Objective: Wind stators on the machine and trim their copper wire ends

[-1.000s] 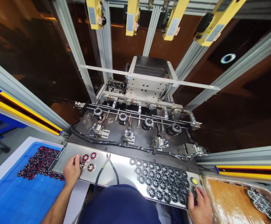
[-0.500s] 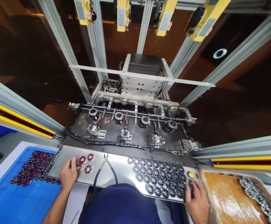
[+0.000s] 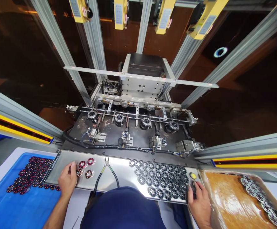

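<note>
My left hand (image 3: 67, 180) rests on the steel shelf (image 3: 124, 176), fingers curled against one of several red-wound stator discs (image 3: 85, 168). My right hand (image 3: 199, 203) lies at the shelf's right end, fingers bent over a dark button just below a yellow button (image 3: 192, 175). Between the hands lie black-handled cutters (image 3: 106, 176) and a patch of several unwound grey discs (image 3: 162, 179).
A blue tray (image 3: 21, 203) at left holds several red-wound discs. A brown-lined tray (image 3: 233, 203) at right holds grey discs. Behind the shelf, a machine bed (image 3: 133, 133) carries four stations with discs, inside an aluminium frame with yellow units overhead.
The view has drifted right and up, so everything sits lower and further left in frame. Both hands keep their places on the shelf.
</note>
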Demonstrator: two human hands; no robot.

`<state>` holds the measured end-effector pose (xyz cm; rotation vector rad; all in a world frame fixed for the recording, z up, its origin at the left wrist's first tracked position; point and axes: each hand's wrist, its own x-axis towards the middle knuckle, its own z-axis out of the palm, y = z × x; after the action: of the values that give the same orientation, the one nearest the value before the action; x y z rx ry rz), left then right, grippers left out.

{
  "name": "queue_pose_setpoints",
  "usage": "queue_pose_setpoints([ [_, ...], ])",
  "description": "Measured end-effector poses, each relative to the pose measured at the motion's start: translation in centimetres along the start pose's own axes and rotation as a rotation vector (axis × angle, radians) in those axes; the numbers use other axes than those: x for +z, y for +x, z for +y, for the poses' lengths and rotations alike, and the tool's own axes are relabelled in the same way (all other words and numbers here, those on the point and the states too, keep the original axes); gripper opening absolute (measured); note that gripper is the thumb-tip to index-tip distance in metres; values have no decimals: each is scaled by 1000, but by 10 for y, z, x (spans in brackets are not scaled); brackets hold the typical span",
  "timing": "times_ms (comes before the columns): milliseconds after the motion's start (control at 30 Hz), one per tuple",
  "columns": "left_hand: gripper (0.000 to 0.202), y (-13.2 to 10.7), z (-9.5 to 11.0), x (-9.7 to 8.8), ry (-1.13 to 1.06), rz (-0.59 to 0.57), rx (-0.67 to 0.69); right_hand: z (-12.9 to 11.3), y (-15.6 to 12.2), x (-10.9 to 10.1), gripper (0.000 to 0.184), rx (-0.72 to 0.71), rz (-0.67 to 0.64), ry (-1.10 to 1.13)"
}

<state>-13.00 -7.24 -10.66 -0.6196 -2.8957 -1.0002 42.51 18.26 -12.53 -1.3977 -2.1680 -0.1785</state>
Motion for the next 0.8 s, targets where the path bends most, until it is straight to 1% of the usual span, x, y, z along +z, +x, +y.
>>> queue_pose_setpoints([
  [167, 42, 0, 2, -1, 1, -4, -22, 0, -1, -1, 47, 3, -15, -3],
  [433, 43, 0, 2, -1, 9, -7, -38, 2, -2, 0, 51, 3, -12, -4],
  [800, 31, 0, -6, 3, 9, -7, -11, 0, -1, 0, 52, -11, -5, -2],
])
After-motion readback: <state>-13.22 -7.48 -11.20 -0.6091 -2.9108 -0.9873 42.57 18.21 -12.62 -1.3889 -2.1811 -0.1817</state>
